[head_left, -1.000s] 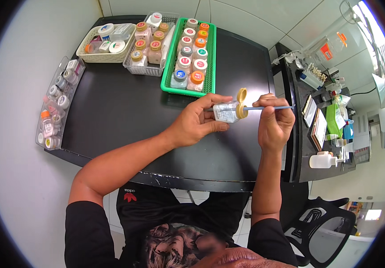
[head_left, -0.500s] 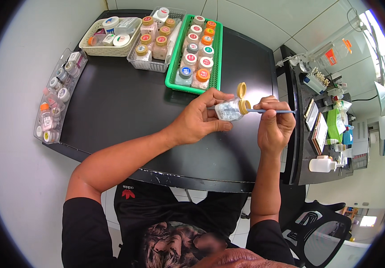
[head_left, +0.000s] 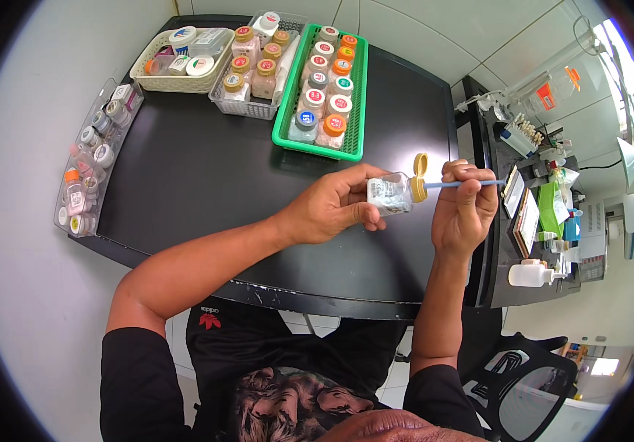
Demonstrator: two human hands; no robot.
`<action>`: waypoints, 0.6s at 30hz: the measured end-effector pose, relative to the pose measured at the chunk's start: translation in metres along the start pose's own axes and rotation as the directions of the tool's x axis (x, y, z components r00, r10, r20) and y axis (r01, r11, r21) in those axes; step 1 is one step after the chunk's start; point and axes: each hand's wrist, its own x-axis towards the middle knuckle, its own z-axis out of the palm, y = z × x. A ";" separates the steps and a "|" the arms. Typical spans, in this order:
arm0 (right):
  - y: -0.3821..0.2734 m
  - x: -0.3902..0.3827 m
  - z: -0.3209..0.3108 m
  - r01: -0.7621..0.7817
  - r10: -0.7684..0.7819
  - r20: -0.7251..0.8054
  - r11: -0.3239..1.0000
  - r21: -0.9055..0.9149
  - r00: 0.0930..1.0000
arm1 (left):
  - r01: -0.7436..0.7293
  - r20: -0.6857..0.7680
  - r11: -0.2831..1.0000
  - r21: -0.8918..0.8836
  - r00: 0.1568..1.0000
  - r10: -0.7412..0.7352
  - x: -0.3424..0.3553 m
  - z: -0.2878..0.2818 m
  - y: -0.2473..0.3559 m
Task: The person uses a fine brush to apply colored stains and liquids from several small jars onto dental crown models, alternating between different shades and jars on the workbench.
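My left hand [head_left: 328, 208] is closed around a small clear bottle [head_left: 389, 194] with a pale label, tipped on its side over the black table [head_left: 184, 177]. The bottle's gold flip-top cap [head_left: 421, 165] stands open, its mouth turned toward my right hand [head_left: 463, 210]. Between the thumb and fingers of that hand is a thin blue-grey stick [head_left: 437, 184]. It lies nearly level, one end at the bottle's mouth and the other beyond my fingers. How far it reaches inside is hard to see.
A green basket [head_left: 365, 96] of capped bottles stands beyond my hands. Left of it are a clear basket [head_left: 247, 109] and a cream basket [head_left: 173, 82] of jars. A clear tray [head_left: 61, 199] of small jars lines the left edge. A side counter [head_left: 490, 258] bears several supplies.
Both hands have shifted right and slightly nearer, carrying the bottle and the stick. The bottle now lies more level, and its open lid has moved with it.
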 end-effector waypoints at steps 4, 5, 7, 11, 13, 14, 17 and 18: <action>0.001 -0.001 0.001 -0.045 0.041 0.087 0.998 0.037 0.995 | -0.079 0.006 0.995 -0.062 0.997 0.080 0.000 -0.003 -0.013; 0.002 -0.001 0.001 -0.035 0.033 0.031 0.997 0.075 0.999 | -0.126 0.008 0.991 -0.048 0.992 0.127 0.002 -0.003 -0.013; 0.002 -0.002 0.003 -0.019 0.022 -0.025 0.993 0.114 0.999 | -0.105 0.021 0.994 -0.043 0.994 0.106 0.001 -0.008 -0.010; 0.000 -0.004 0.009 -0.066 0.068 -0.016 0.991 0.117 0.998 | -0.075 -0.021 0.993 -0.094 0.997 0.073 0.000 0.000 -0.002; 0.001 -0.005 0.009 -0.027 0.036 -0.082 0.994 0.107 0.996 | -0.081 -0.039 0.989 -0.121 0.996 0.077 0.000 0.002 0.002; 0.001 -0.005 0.009 -0.053 0.057 -0.046 0.995 0.085 0.997 | -0.086 -0.058 0.985 -0.153 0.995 0.077 0.000 0.003 0.004; 0.002 -0.006 0.008 -0.052 0.053 -0.033 0.998 0.029 0.998 | -0.105 -0.071 0.984 -0.146 0.993 0.095 0.002 0.000 0.000; 0.003 -0.006 0.007 -0.029 0.029 -0.053 1.000 -0.004 0.998 | -0.104 -0.070 0.984 -0.146 0.993 0.094 0.001 0.002 0.003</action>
